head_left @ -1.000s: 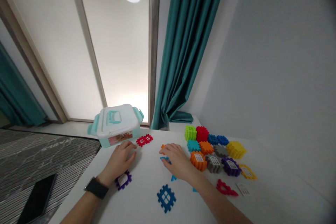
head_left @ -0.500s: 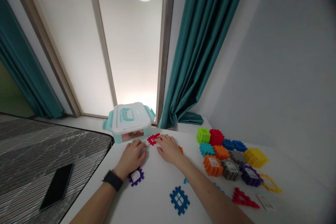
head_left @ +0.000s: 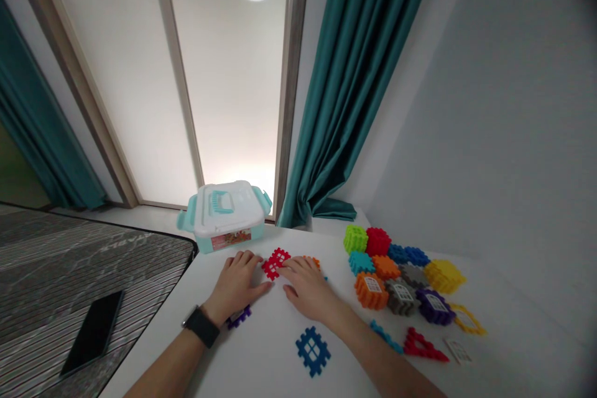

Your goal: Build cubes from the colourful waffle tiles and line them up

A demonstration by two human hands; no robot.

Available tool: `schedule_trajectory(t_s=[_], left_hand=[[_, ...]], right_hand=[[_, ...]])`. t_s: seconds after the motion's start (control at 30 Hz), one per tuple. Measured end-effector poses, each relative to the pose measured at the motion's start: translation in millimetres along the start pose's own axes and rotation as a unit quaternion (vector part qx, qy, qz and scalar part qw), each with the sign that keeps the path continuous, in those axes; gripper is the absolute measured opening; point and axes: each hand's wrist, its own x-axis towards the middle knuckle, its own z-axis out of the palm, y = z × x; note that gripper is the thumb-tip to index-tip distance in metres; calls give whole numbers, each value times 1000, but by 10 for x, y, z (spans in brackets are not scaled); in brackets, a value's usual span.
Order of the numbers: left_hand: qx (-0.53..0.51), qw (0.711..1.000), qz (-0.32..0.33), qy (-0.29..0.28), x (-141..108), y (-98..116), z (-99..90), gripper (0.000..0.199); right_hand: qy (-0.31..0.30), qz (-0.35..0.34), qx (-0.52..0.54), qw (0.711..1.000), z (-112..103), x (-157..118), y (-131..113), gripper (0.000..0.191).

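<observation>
Head cam: the red lattice block piece [head_left: 275, 263] lies flat on the white table [head_left: 261, 354], right between both hands. Left hand [head_left: 234, 288] (the one with the black watch [head_left: 200, 326]) sits just beside it, fingers [head_left: 242, 259] loosely spread, holding nothing. Right hand [head_left: 304, 289] is just beside it too, fingers [head_left: 295, 273] spread flat, and I can't tell if they touch it. Behind the red piece sits a lidded mint plastic storage box [head_left: 224, 214], with a cluster of chunky colourful blocks [head_left: 401, 280] off to its right.
</observation>
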Motion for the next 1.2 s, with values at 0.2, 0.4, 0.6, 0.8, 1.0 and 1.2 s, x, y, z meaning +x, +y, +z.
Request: schedule_trajectory(t_s=[0.2, 0.4, 0.6, 0.8, 1.0, 1.2], left_hand=[[4, 999, 19, -26, -33, 160, 2, 34], [-7, 999, 38, -38, -56, 273, -3, 34], [-3, 998, 56, -40, -63, 336, -3, 27], [-4, 995, 92, -26, -61, 390, -27, 30], [-19, 988, 152, 18, -72, 490, -92, 37], [-13, 970, 236, 57, -102, 606, -107, 45]], right_hand=[[-5, 8, 20, 1000, -64, -273, -63, 34], [-9, 29, 31, 999, -104, -438, -157, 33], [-11, 37, 54, 998, -109, -575, -184, 41], [16, 53, 74, 996, -164, -757, -99, 45], [72, 87, 84, 990, -171, -913, -25, 39], [125, 117, 87, 981, -143, -1017, -15, 46]])
